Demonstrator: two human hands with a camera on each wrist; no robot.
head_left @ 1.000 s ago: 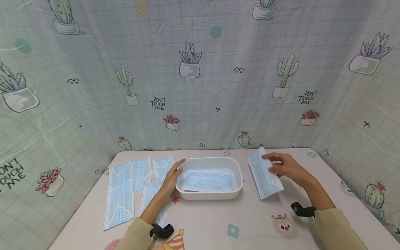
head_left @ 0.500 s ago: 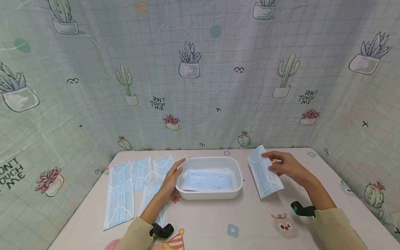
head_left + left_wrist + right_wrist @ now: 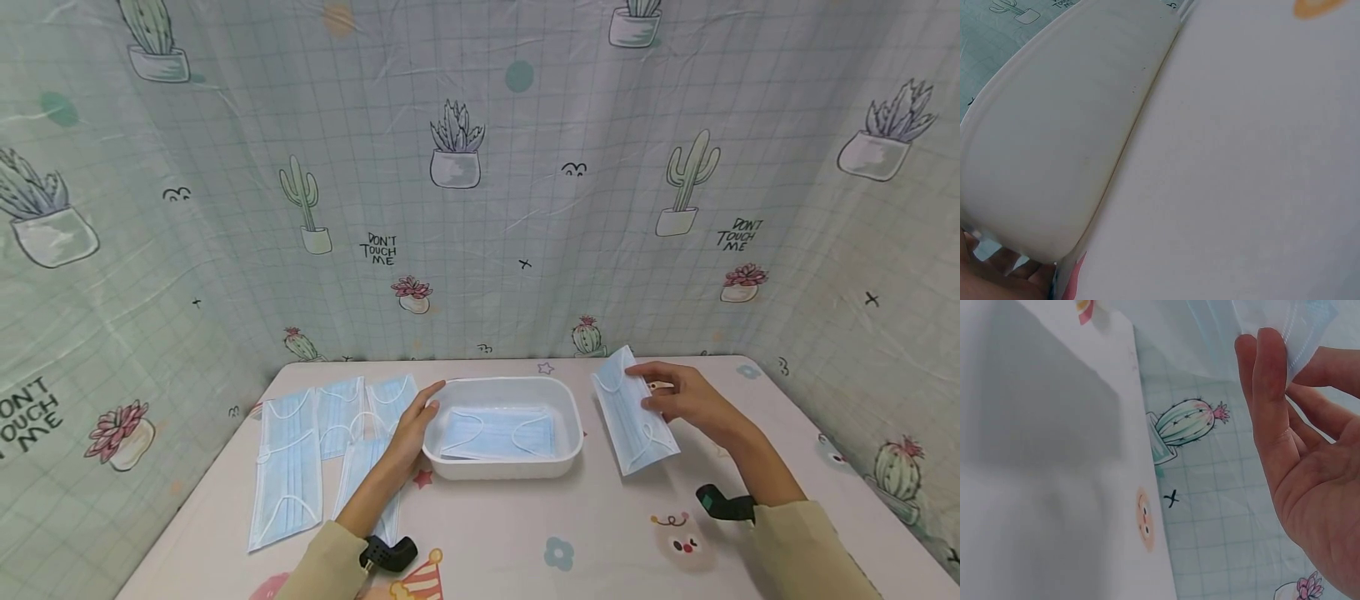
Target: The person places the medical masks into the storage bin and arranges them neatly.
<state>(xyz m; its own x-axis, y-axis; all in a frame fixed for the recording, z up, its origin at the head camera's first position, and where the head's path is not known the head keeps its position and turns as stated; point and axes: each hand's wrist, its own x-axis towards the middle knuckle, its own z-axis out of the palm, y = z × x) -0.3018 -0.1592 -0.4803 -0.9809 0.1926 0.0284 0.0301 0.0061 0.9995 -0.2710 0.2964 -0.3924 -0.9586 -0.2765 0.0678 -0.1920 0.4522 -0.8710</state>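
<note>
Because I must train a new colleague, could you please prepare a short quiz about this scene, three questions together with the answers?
1. On which side of the tray, as the person sees it, are masks spread on the table?
2. What does the right hand hold? a) a cup; b) a mask; c) a spoon.
3. True or false: the left hand touches the tray.

Key:
1. Left.
2. b.
3. True.
</note>
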